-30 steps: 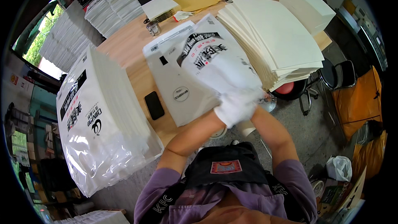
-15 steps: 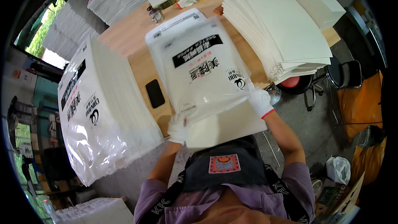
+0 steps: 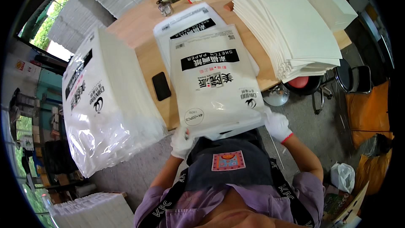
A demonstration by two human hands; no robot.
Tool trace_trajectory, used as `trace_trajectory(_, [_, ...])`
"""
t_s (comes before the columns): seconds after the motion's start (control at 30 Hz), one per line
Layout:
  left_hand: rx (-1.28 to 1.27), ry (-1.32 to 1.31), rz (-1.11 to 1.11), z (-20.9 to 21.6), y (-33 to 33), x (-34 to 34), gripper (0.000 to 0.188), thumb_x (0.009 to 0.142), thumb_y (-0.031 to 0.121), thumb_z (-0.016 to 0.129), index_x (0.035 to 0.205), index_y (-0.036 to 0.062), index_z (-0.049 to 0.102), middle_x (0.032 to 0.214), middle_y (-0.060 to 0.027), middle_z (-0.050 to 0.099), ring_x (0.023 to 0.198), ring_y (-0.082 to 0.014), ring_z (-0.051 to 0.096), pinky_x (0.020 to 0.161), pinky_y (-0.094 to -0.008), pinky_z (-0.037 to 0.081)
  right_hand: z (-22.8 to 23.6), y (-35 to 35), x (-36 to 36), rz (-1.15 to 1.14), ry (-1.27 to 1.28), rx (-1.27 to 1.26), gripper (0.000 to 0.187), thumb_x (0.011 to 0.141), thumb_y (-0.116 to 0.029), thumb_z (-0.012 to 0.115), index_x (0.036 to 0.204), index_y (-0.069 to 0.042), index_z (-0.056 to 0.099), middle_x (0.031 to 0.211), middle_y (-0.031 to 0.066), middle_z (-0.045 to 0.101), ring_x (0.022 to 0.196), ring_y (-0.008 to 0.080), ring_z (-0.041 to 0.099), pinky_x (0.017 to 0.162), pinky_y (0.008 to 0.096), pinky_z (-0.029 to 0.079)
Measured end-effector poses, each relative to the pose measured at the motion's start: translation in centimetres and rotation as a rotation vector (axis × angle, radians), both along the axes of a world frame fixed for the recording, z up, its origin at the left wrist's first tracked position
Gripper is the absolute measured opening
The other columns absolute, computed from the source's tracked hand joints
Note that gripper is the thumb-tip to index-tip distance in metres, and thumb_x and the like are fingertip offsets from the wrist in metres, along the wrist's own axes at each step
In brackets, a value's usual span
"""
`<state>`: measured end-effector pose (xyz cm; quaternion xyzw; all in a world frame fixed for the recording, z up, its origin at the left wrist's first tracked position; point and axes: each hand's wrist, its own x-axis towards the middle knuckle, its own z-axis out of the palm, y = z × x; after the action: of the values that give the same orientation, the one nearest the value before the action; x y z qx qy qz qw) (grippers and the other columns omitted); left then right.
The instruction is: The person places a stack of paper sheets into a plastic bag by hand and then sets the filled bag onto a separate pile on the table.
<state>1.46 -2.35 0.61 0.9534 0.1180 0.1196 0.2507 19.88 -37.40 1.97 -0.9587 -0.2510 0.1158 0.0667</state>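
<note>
Pinching the near edge of a flat, clear plastic bag with black and red print [image 3: 217, 80], we've got it straight in front of us, pale sheets showing inside. Our white-gloved left hand [image 3: 182, 142] has its fingers closed narrowly on the near left corner, and our red-cuffed, white-gloved right hand [image 3: 277, 126] grips the near right one. The far part overlaps some flat white printed bags [image 3: 192, 21] on the light wood table [image 3: 135, 25], while the near end pokes past the table edge above our dark grey apron [image 3: 259, 169]. Just left there's a black rectangular phone [image 3: 161, 86], then a big plastic-wrapped white paper pile [image 3: 112, 88]. Over right sits a fanned cream paper stack [image 3: 295, 29], with a white box-shaped block [image 3: 329, 4] beyond it, far right.
</note>
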Motion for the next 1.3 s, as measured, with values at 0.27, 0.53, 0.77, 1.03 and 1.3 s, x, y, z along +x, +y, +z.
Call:
trace_trajectory(0.27, [-1.177,-0.192,0.608,-8.6,2.7,-2.5,0.033,0.094,0.032,0.054,0.103,0.0003,0.062,0.095,-0.0026,0.063,0.095,-0.0157,0.059,0.084,-0.0310,0.048,-0.8,-3.1,1.5,-0.394,0.482,0.852,0.037,0.091,-0.023,0.051,0.125,-0.010,0.054,0.085,0.0136,0.069,0.077,0.0214,0.069,0.065,0.0332,0.053])
trace_trajectory(0.53, [-0.852,0.002,0.108,4.0,3.4,2.8,0.031,0.094,0.027,0.058,0.110,0.0014,0.065,0.096,-0.0047,0.067,0.087,-0.0128,0.060,0.076,-0.0276,0.048,-9.5,4.0,0.3,-0.389,1.277,1.087,0.035,0.098,-0.016,0.047,0.130,-0.002,0.049,0.109,0.0069,0.061,0.095,0.0173,0.058,0.082,0.0311,0.047])
trace_trajectory(0.77, [-0.201,-0.748,0.005,21.3,5.2,-2.2,0.037,0.096,0.031,0.053,0.115,0.0007,0.060,0.103,-0.0104,0.061,0.085,-0.0206,0.060,0.073,-0.0349,0.050,-0.3,17.5,1.1,0.014,1.724,1.139,0.047,0.097,-0.027,0.052,0.135,-0.001,0.044,0.127,0.0079,0.056,0.111,0.0161,0.057,0.096,0.0328,0.047])
trace_trajectory(1.03, [-0.433,-1.220,0.399,33.7,19.2,-11.6,0.047,0.101,0.038,0.043,0.126,-0.0022,0.046,0.123,-0.0168,0.053,0.107,-0.0248,0.057,0.088,-0.0362,0.051,14.7,41.1,2.5,0.555,1.262,1.157,0.046,0.091,-0.048,0.057,0.083,-0.004,0.066,0.068,0.0030,0.063,0.059,0.0075,0.055,0.050,0.0234,0.041])
trace_trajectory(1.3, [-0.172,-0.974,1.173,15.2,26.5,-17.6,0.040,0.097,0.031,0.051,0.125,0.0019,0.053,0.120,-0.0126,0.055,0.106,-0.0250,0.054,0.096,-0.0370,0.042,17.4,40.7,2.0,0.590,1.267,0.900,0.057,0.090,-0.058,0.054,0.089,-0.001,0.062,0.067,0.0076,0.064,0.056,0.0136,0.060,0.048,0.0266,0.047])
